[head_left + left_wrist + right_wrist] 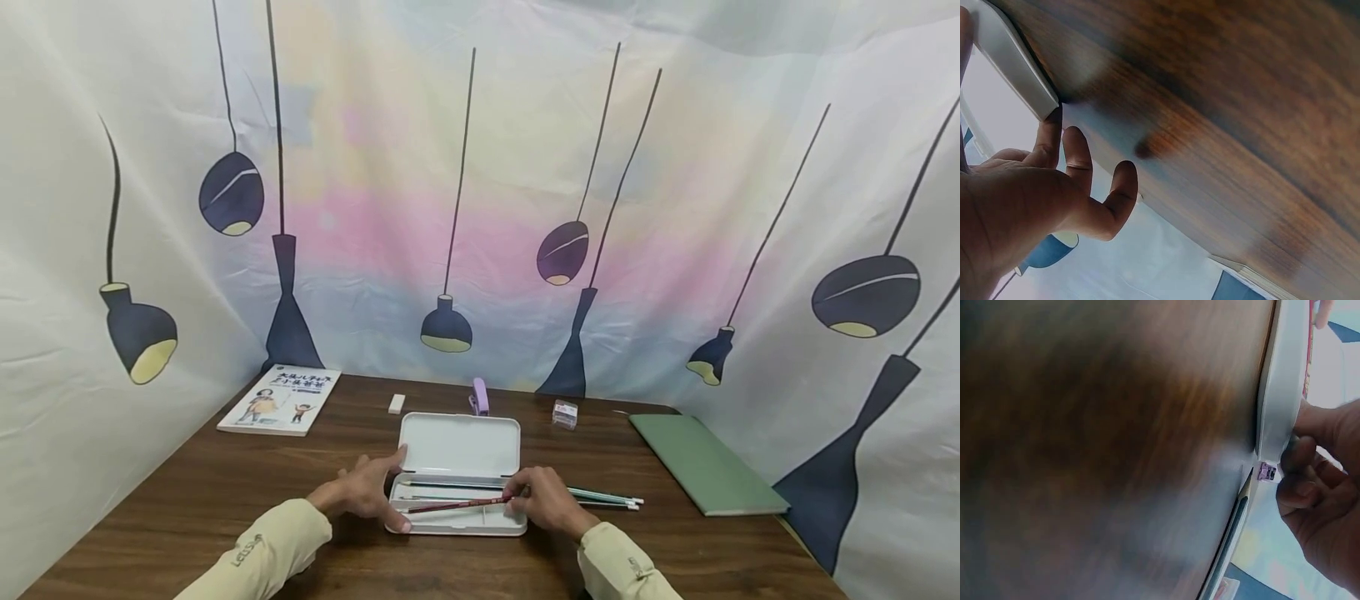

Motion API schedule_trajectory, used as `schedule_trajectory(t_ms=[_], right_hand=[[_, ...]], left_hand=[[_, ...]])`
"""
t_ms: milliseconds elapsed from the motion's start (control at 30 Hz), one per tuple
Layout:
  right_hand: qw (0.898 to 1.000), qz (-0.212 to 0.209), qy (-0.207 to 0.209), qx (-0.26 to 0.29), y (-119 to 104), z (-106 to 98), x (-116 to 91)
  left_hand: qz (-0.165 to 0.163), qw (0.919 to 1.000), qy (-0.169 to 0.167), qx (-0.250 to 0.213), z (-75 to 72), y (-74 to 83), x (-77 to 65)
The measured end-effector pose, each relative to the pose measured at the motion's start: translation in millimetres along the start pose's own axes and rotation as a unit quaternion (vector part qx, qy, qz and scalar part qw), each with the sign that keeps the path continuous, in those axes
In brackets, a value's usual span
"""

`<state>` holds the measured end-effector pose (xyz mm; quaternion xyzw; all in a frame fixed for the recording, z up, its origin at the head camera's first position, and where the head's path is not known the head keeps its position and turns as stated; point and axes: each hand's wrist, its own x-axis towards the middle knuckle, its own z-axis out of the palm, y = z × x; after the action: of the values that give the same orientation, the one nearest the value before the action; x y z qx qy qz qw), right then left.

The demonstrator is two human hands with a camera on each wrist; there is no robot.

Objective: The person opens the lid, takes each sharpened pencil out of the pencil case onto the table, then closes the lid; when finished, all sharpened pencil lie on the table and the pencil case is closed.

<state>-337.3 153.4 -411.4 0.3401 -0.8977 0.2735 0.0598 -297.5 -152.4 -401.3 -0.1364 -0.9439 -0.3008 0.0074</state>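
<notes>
A white pencil case [459,446] lies on the table with its lid raised. My left hand [367,490] grips its left end, thumb at the front corner and index finger near the hinge; the left wrist view shows a finger against the case corner [1025,75]. Over the case, my right hand [546,498] pinches a dark red pencil [457,506] near its right end. Inside the tray lie a dark pencil [450,484] and a paler one. To the right, beyond my right hand, several green and white pencils [611,498] rest on the table, partly hidden by that hand.
Behind the case stand a white eraser [397,404], a purple stapler [479,397] and a small clear box [565,414]. A picture book [281,400] lies at the back left, a green notebook [705,462] at the right. A printed curtain [375,250] hangs behind the wooden table [420,571].
</notes>
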Motion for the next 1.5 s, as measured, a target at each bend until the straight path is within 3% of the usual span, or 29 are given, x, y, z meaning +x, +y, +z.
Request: schedule_trajectory(t_ms=[100, 200, 367, 500, 600, 1033, 1200, 1500], right_hand=[[0.999, 0.015, 0.035, 0.018, 1, -1, 0], [0.993, 0.057, 0.079, 0.063, 2, -3, 0], [0.966, 0.131, 0.149, 0.166, 4, -8, -1], [0.956, 0.154, 0.174, 0.178, 2, -12, 0], [0.955, 0.157, 0.187, 0.167, 1, -14, 2], [0.957, 0.172, 0.201, 0.117, 13, -29, -9], [0.964, 0.189, 0.169, 0.084, 36, -45, -31], [0.965, 0.233, 0.110, 0.057, 79, -82, -79]], left_hand=[[-0.002, 1.0000, 0.000, -0.006, -0.5, -0.2, 0.1], [-0.006, 1.0000, 0.001, -0.007, -1.0, -0.8, 0.9], [-0.007, 0.9999, -0.001, -0.010, -1.5, -1.8, 2.8], [-0.015, 0.9999, -0.007, -0.002, -1.3, -3.3, 3.0], [-0.019, 0.9998, -0.008, 0.005, -1.2, -4.2, 2.5], [-0.015, 0.9998, -0.010, -0.012, -2.2, -4.5, -0.1], [-0.008, 0.9998, -0.008, -0.015, 1.0, -4.8, 0.0], [0.000, 1.0000, 0.000, 0.001, 0.1, -2.6, 2.1]])
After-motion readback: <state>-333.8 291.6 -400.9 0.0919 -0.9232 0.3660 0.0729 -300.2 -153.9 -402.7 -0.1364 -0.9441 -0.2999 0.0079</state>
